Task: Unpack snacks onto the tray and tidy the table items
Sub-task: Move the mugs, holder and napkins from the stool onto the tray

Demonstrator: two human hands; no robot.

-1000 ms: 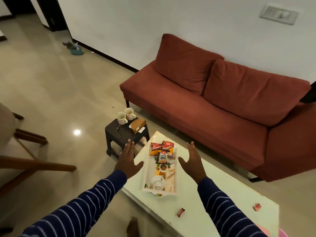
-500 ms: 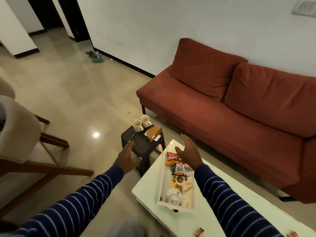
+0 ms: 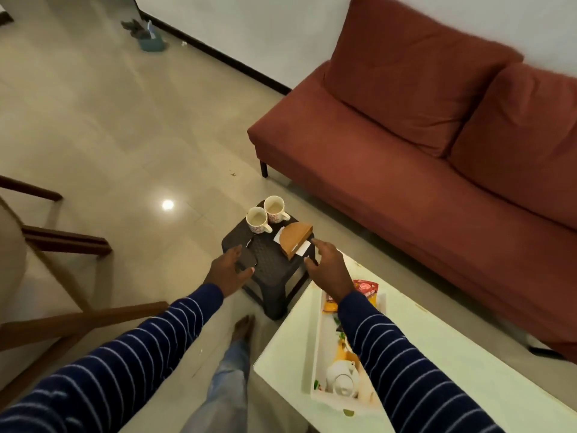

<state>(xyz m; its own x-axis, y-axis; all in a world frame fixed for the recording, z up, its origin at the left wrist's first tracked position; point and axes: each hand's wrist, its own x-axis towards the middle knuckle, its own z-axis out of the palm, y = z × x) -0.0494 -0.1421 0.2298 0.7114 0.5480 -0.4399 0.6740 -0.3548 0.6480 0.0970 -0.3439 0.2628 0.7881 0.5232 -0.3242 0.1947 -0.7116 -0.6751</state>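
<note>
A white tray (image 3: 317,364) lies on the white table (image 3: 437,354) with red and orange snack packets (image 3: 363,289) at its far end, partly hidden by my right sleeve. A small dark stool (image 3: 271,260) past the table carries two white mugs (image 3: 267,214) and a brown wedge-shaped napkin holder (image 3: 295,239). My left hand (image 3: 229,271) hovers with fingers spread over the stool's near left corner. My right hand (image 3: 329,268) is spread too, its fingertips close to the holder. Neither hand holds anything.
A red sofa (image 3: 437,157) runs along the wall behind the stool and table. A wooden chair (image 3: 46,276) stands at the left. My bare foot (image 3: 243,328) is on the tiled floor between stool and table. A teal object (image 3: 151,42) lies by the far wall.
Both hands have left the tray and moved forward to the dark stool. The view has dropped and come closer to the stool.
</note>
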